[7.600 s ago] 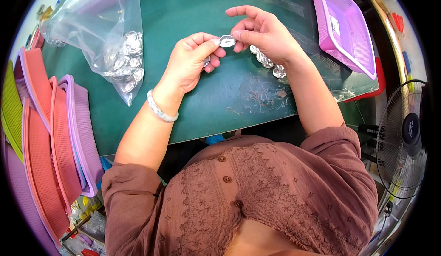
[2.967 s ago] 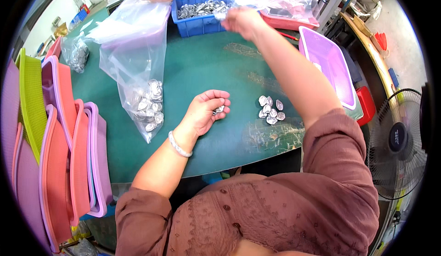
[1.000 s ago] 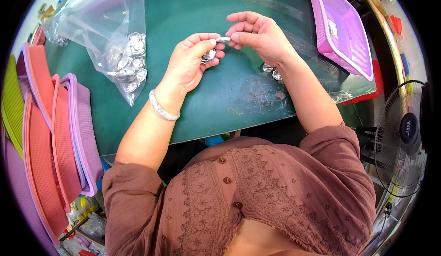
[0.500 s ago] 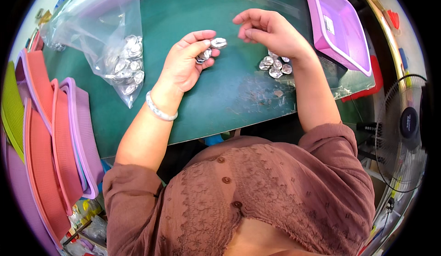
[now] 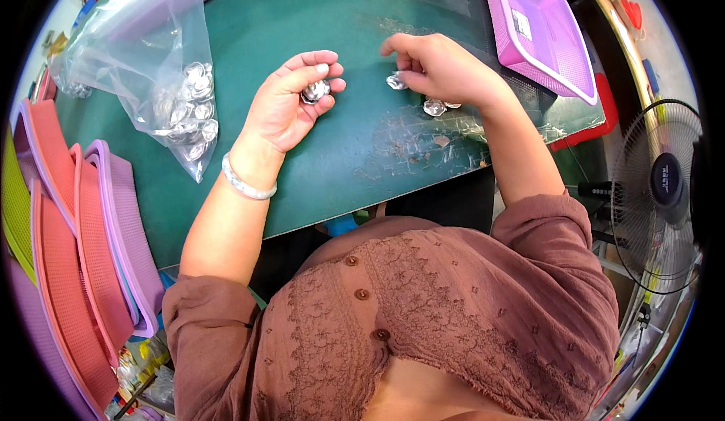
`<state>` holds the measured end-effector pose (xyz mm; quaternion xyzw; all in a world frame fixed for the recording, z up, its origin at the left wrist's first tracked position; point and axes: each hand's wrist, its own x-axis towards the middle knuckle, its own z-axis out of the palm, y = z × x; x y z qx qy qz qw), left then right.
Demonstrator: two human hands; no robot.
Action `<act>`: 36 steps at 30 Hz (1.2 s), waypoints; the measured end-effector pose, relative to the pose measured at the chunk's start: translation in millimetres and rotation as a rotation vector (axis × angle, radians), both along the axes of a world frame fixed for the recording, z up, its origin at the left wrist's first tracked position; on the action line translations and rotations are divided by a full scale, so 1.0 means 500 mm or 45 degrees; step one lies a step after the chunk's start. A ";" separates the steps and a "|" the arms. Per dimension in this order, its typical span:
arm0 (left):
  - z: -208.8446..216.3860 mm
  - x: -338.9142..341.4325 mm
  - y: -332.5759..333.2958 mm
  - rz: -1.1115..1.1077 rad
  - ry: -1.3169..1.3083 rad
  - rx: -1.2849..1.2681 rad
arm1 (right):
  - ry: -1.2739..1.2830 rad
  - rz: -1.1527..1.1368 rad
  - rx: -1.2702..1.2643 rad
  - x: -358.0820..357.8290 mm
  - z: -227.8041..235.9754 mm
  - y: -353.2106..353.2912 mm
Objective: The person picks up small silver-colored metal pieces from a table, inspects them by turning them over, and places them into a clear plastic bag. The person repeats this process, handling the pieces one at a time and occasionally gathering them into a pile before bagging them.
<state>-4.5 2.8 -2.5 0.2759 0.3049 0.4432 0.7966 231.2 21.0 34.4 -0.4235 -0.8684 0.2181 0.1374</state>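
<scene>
My left hand (image 5: 291, 100) is turned palm up with its fingers curled around a few shiny silver, rounded, crumpled-looking pieces (image 5: 316, 91). To its right my right hand (image 5: 438, 66), palm down, has its thumb and fingers closed at a single silver piece (image 5: 396, 81) just above or on the table. A small group of the same loose pieces (image 5: 435, 107) lies right below this hand, which hides part of it. On the left a clear plastic bag (image 5: 170, 66) holds several more silver pieces (image 5: 198, 81).
Work is on a green tabletop (image 5: 317, 172) with a worn, scratched patch. A purple basket (image 5: 570, 77) stands at the far right. Stacked pink and purple baskets (image 5: 113, 247) rise at the left edge. A fan (image 5: 664, 183) is on the right, beyond the table.
My right hand has lowered toward the loose pieces and now has a silver piece at its fingertips. The piece that stuck out from my left fingertips no longer shows there. The view has shifted slightly.
</scene>
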 end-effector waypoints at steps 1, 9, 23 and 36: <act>0.003 0.003 -0.002 -0.001 0.053 0.005 | 0.113 -0.035 -0.029 -0.003 -0.005 0.003; 0.018 0.019 -0.016 -0.067 0.289 0.060 | 0.738 -0.071 -0.656 -0.047 -0.004 -0.001; 0.015 0.026 -0.021 -0.041 0.440 0.168 | 0.930 -0.034 -0.483 -0.079 -0.028 -0.010; 0.010 0.027 -0.018 0.094 0.360 0.145 | 1.197 -0.140 -1.096 -0.065 -0.024 -0.015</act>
